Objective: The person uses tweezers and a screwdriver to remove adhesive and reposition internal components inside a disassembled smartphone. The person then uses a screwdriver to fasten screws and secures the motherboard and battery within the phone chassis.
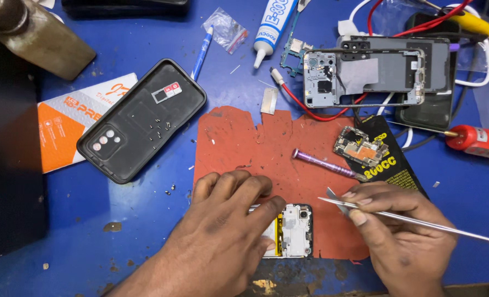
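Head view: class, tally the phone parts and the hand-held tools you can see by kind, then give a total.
Opened phone under the left hand: 1
Black back covers: 1
Grey mid frames: 1
Loose circuit boards: 2
Tweezers in the right hand: 1
Purple screwdrivers: 1
Glue tubes: 1
Total: 8

Shiny metal tweezers, matt red rubbery mat (scuffed), glossy plastic case.

Left hand steadies opened phone; right hand grips tweezers.
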